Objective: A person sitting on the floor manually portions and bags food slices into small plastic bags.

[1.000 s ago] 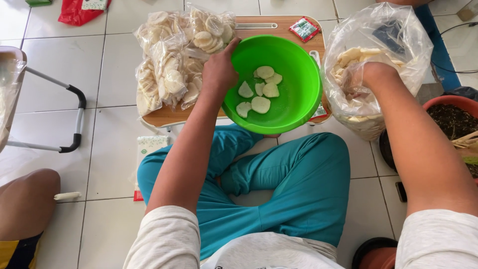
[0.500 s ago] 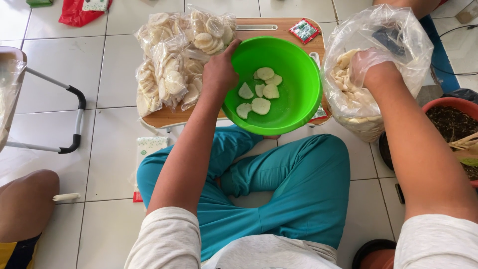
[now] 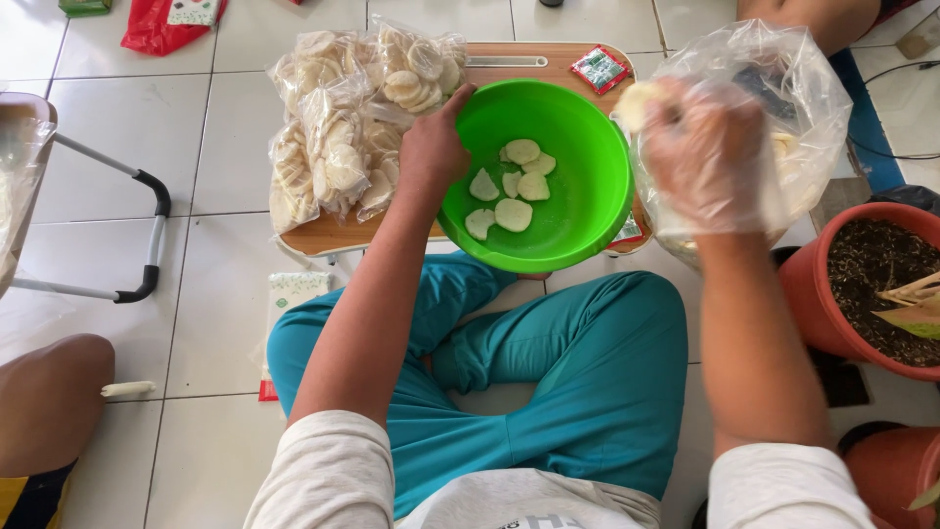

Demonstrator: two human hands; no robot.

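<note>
The person sits cross-legged on the white tiled floor behind a low wooden desk (image 3: 323, 235). The left hand (image 3: 434, 147) is closed over the near-left rim of a round bright green plastic bowl (image 3: 578, 216), fingers curled over the edge, steadying it. Inside the bowl lie a few pale, flat, roughly round cracker slices (image 3: 511, 188), gathered left of its centre. The right hand (image 3: 700, 162), covered by a thin clear plastic glove, is raised just to the right of the bowl at about rim height, fingers bunched around a pale cracker piece (image 3: 636, 103) at the fingertips; motion blur hides the exact grip. Directly behind and below that hand stands a large open clear plastic bag (image 3: 798, 98) holding more of the same pieces. The bowl therefore lies immediately to the left of the right hand, which is the nearer free hand; the bag's mouth faces upward. On the desk's left side rest several sealed clear packets of crackers (image 3: 343, 127), touching the left hand's side of the bowl. A terracotta plant pot (image 3: 842, 294) stands to the right.
</note>
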